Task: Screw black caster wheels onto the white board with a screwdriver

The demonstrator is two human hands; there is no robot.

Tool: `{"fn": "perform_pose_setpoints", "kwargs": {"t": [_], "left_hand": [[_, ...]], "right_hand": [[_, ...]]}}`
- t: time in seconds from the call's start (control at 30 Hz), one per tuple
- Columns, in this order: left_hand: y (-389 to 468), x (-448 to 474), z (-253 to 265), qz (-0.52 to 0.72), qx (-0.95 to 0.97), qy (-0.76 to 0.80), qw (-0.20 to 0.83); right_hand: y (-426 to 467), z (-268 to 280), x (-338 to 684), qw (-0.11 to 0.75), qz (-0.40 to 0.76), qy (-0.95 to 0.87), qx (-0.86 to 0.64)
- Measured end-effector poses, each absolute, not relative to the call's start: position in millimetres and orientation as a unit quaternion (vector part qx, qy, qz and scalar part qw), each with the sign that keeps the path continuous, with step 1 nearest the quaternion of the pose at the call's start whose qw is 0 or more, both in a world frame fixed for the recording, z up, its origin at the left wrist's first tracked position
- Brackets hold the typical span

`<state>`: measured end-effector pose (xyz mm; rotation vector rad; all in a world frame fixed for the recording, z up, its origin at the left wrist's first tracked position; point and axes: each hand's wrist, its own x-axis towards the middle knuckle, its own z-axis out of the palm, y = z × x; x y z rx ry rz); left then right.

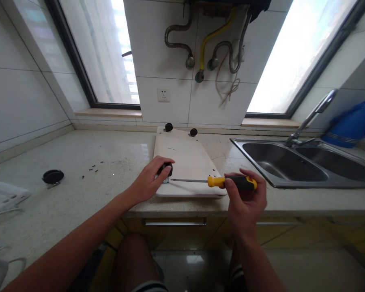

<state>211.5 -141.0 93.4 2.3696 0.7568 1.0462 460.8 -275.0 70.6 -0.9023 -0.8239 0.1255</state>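
Note:
A pale board (185, 156) lies flat on the countertop, with a black caster wheel (168, 127) at its far left corner and another caster (194, 132) at its far right. My left hand (150, 176) is closed around a third black caster (168, 168) at the near left corner. In my right hand (246, 190) is a screwdriver (231, 182) with a yellow and black handle. Its shaft points left, level above the board, and the tip is close to the base of the held caster. Whether the tip touches a screw is too small to tell. Small holes show at the near right corner.
A loose black caster (52, 177) and several small dark screws (93, 167) lie on the counter (118, 150) at left. Farther left is a white power strip (7, 196). A double steel sink (280, 162) with a faucet (310, 117) and a blue bag-like object (349, 123) are at right.

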Motion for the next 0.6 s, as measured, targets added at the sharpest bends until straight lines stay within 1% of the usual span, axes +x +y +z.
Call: {"fn": "perform_pose_setpoints", "kwargs": {"t": [0.6], "left_hand": [[-142, 214, 95, 0.38, 0.853, 0.27, 0.234]], "right_hand": [[-263, 91, 458, 0.765, 0.086, -0.452, -0.451]]}}
